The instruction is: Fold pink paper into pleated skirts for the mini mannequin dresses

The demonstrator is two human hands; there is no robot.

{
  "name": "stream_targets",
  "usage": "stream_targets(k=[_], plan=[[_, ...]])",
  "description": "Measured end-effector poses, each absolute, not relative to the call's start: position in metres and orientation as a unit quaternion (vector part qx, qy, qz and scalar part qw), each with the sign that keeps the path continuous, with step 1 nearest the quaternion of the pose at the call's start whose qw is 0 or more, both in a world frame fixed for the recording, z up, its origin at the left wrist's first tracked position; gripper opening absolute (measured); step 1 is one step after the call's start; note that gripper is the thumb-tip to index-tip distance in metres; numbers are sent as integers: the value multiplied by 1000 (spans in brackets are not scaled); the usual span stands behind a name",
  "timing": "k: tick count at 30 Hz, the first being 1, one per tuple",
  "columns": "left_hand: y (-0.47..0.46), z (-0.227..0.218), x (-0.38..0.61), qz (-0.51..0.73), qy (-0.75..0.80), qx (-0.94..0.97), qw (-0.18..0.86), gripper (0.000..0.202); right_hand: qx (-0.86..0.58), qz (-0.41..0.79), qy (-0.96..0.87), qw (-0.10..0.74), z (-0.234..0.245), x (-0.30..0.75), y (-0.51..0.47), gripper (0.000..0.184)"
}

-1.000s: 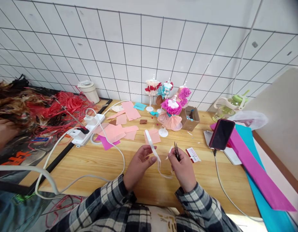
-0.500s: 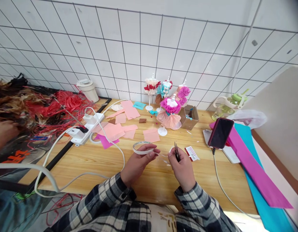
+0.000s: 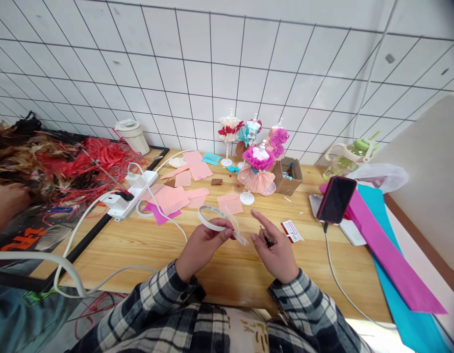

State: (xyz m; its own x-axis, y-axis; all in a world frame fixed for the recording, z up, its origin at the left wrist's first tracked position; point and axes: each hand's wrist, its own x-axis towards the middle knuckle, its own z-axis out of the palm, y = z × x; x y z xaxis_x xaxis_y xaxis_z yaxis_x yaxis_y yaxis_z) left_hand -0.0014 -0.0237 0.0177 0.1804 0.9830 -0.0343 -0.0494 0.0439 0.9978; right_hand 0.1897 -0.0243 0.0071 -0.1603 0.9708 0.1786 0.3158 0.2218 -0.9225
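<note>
Far left of the front dress stand (image 3: 258, 181) we see another person's hand (image 3: 8, 206) beside a heap of brown feathers (image 3: 13, 164), with red strands (image 3: 102, 157) just next to the heap; less far left of the stand, a white power strip (image 3: 121, 211) lies on the wooden surface (image 3: 131, 245), and a lidded white cup (image 3: 134, 137) is set back near the wall; just left of the stand we find pink paper pieces (image 3: 175, 197), some overlapping; in front of the stand and to its left is the left hand (image 3: 200, 250), its grip pinching the edge of a white tape roll (image 3: 209, 224), while a loose white strip (image 3: 241, 240) curls by the fingertips; behind the stand we count three other dress stands (image 3: 227, 132), and at its right sits an open cardboard box (image 3: 286, 185); in front of the stand and slightly right is the right hand (image 3: 278, 252), forefinger stretched out, thumb apart from it, its grip holding a dark tool (image 3: 266, 239) too hidden for us to name; farther right of the stand we see a small card (image 3: 291, 230), a phone (image 3: 335, 200) with a cable, a green-lidded bottle (image 3: 354, 156) and a long magenta sheet (image 3: 389, 250) across a blue sheet (image 3: 421, 328).
</note>
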Motion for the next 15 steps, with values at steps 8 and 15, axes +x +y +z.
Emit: stream_targets(k=[8,15], plan=[[-29,26,-3,414,426,525,609,20,-460,337,-747,341,11,188,-13,14],[-24,12,-13,428,514,541,510,24,-502,299,-763,275,4,189,-16,11]])
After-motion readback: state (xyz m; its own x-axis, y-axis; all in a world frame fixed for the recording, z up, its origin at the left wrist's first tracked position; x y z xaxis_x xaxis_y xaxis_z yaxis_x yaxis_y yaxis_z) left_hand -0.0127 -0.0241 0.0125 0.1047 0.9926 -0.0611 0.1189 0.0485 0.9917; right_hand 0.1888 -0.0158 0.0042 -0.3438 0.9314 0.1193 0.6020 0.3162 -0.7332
